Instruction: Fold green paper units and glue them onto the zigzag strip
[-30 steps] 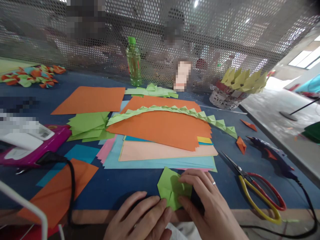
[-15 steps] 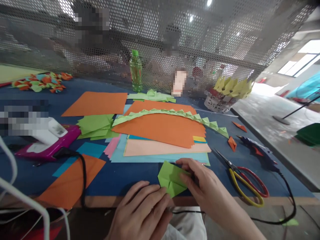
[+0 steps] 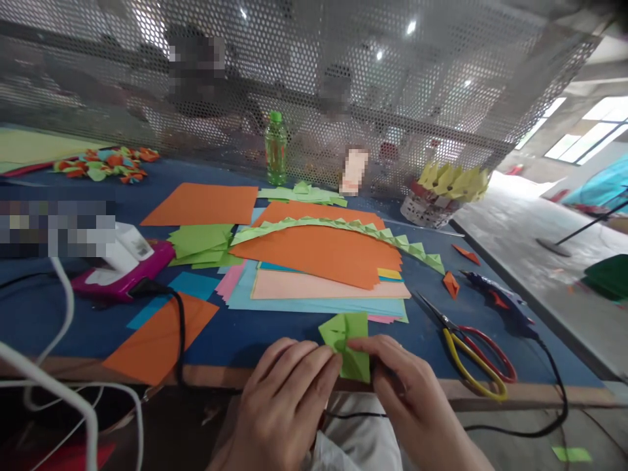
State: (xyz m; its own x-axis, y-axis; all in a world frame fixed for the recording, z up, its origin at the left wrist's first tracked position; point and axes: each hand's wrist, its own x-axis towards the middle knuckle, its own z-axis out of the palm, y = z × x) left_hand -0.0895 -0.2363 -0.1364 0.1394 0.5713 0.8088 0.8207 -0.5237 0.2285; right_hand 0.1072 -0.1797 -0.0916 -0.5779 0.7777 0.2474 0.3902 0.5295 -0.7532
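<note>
A green sheet of folding paper lies near the table's front edge, its left side folded to a pointed corner and its right side flat. My left hand is closed over the paper's lower left side, fingers pressed together and fingertips on it. From the right, my right hand holds the same piece, with the index fingertip pressing along the crease in its middle. The right thumb is partly hidden. Just beyond the hands is a stack of coloured paper, topped by orange sheets and a folded green paper strip.
Scissors and a corded glue gun lie at right, near small orange folded pieces. Green sheets, a magenta power strip and black cable are left. Behind stand a green bottle and a paper basket.
The green paper has been turned, and a flat flap now stands on its right. My right index finger has moved from its right edge onto the middle crease. My left hand stays at its left side.
</note>
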